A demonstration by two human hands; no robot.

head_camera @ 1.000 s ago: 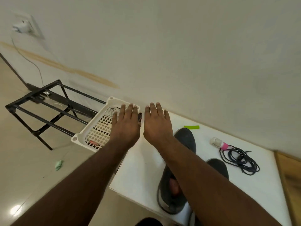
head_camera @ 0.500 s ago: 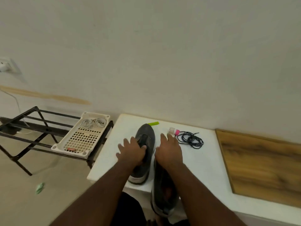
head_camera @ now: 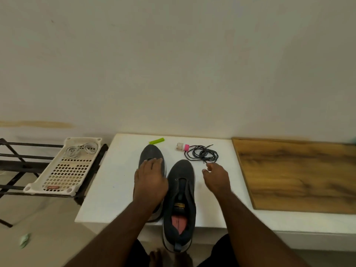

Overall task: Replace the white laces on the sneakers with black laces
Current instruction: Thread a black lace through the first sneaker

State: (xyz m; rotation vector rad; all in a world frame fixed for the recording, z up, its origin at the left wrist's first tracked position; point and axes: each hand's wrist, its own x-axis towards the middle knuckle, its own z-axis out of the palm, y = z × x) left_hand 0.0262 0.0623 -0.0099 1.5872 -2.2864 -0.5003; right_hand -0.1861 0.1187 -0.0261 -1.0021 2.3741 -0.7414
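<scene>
Two dark grey sneakers lie side by side on the white table (head_camera: 107, 182), toes toward the wall. My left hand (head_camera: 150, 180) rests flat on the left sneaker (head_camera: 151, 154), covering its middle. The right sneaker (head_camera: 181, 201) shows no lace in its eyelets, and its heel juts past the table's front edge. My right hand (head_camera: 216, 175) hovers with loosely curled fingers just right of that shoe, holding nothing, a little short of the coil of black laces (head_camera: 202, 154). White laces (head_camera: 81, 150) lie in a cream plastic tray (head_camera: 57, 186) at the left.
A green clip (head_camera: 157, 141) and a small pink-and-white spool (head_camera: 183, 147) lie near the wall. A wooden board (head_camera: 296, 174) covers the surface to the right. The tray sits on a black metal rack (head_camera: 11, 157). A green scrap (head_camera: 24, 239) lies on the floor.
The view swung right and down from the tray to the table. My left hand stays on the left sneaker; my right hand left the right sneaker and moved right, toward the black laces.
</scene>
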